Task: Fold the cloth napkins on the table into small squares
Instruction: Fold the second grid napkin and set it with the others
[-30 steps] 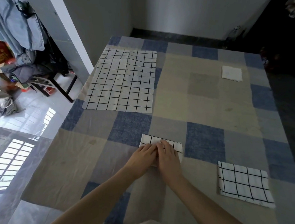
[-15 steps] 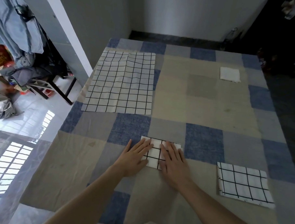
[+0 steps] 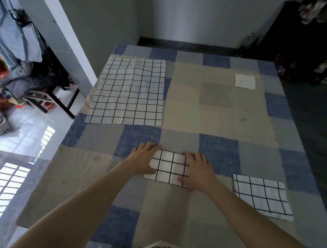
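On the folded napkin [image 3: 169,167], both hands have slid apart to its edges.

Folded napkin [image 3: 169,167] between both hands — unfolded napkin [image 3: 128,92] behind, far left.

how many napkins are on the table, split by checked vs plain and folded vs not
checked, folded: 2, the napkin under the hands and the folded checked napkin near the right edge
checked, unfolded: 1, the flat checked napkin at far left
plain white, folded: 1, the white napkin at far right
total: 4
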The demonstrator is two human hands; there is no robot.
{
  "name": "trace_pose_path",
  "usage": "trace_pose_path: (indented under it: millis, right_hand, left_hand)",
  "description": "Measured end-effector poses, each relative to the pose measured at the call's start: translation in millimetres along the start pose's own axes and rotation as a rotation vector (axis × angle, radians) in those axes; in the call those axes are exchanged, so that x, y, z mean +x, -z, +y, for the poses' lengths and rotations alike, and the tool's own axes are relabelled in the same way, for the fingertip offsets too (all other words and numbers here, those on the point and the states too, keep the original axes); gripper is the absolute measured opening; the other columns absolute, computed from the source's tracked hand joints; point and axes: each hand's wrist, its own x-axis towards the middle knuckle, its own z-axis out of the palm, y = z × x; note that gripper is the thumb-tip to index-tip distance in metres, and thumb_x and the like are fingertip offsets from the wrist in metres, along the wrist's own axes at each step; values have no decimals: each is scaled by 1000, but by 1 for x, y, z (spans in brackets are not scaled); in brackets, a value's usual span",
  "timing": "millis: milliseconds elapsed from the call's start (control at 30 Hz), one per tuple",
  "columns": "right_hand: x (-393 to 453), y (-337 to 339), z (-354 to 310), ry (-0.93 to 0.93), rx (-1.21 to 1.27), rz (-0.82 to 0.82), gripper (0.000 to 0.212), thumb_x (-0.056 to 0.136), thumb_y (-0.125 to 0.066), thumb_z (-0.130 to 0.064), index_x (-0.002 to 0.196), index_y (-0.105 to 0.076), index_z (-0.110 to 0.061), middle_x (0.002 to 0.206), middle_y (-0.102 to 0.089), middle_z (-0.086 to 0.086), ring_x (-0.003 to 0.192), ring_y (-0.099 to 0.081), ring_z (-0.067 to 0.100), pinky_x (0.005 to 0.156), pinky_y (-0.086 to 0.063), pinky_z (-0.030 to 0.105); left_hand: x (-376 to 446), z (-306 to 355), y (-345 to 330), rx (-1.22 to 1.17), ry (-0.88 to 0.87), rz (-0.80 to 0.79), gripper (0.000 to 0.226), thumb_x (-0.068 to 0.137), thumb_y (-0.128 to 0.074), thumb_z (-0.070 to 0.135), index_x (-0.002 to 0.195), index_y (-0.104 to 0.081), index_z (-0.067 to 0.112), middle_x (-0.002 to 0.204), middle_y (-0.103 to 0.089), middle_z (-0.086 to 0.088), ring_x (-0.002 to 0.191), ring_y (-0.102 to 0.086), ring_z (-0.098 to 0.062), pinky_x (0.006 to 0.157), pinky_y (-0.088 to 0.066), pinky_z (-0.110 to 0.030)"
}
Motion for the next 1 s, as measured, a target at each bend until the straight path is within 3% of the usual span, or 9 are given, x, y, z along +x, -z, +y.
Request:
trace_pose_path:
  millis: [133,300,400,533,667,733,800,933,1000]
  right_hand:
    - [13,14,-5,-31,-29,-89,92,57,-79,-60,128,-34,-24,125,-29,5,118,-29,26,98,-37,41]
    - [16,14,-9,25,6,-122,67,65,-80,-40,112,-37,-21,117,-40,4,111,-40,25,91,-38,42]
    - [15,12,-6,12,46,-153,69,66,-80,-37,116,-35,-21,116,-48,6,108,-47,26,93,-38,45]
    - [16,12,-4,-27,59,-162,68,73,-76,-35,127,-39,-17,124,-42,9,116,-40,27,94,-40,41]
    - [17,14,-1,-20,91,-118,35,81,-67,-22,110,-50,-16,120,-41,8,113,-38,26,89,-41,37]
    - [17,16,2,-6,213,-85,18,81,-64,-14,91,-51,-19,105,-49,6,102,-47,24,83,-44,36]
    - [15,20,8,-17,415,-79,21,80,-66,-8,80,-47,-18,89,-55,4,86,-54,21,69,-47,33]
    - [8,30,20,-104,839,-107,37,77,-79,-15,105,-55,-16,107,-58,1,98,-56,16,77,-46,23]
    - [5,39,27,-149,1017,-125,52,72,-84,-22,117,-56,-19,115,-57,-3,106,-56,13,85,-46,22]
  left_hand:
    - [11,8,5,21,17,-44,73,70,-81,37,130,-41,26,138,-27,0,124,-31,-25,104,-36,-42]
    - [14,12,6,-146,1,-20,47,77,-75,27,114,-47,22,123,-47,1,114,-44,-22,93,-42,-37]
    - [14,11,7,-168,42,-43,55,76,-76,27,121,-45,21,124,-49,2,112,-50,-20,94,-44,-38]
    - [17,11,8,-95,90,-96,50,79,-74,31,122,-51,20,123,-48,0,111,-49,-20,97,-43,-36]
    - [20,14,11,-102,61,-90,24,77,-71,24,99,-60,21,107,-47,1,107,-43,-19,90,-40,-30]
    - [22,15,14,-162,25,-117,15,78,-68,15,83,-56,21,95,-53,2,95,-50,-17,76,-40,-24]
    - [23,19,22,-218,-6,-144,21,80,-66,9,75,-50,22,85,-55,4,84,-52,-14,64,-37,-20]
    - [26,30,39,-416,-41,-226,28,80,-68,8,72,-47,24,73,-50,9,66,-46,-3,57,-34,-10]
    - [29,36,50,-625,-24,-241,23,81,-71,7,78,-53,22,76,-56,6,67,-51,-2,63,-40,-10]
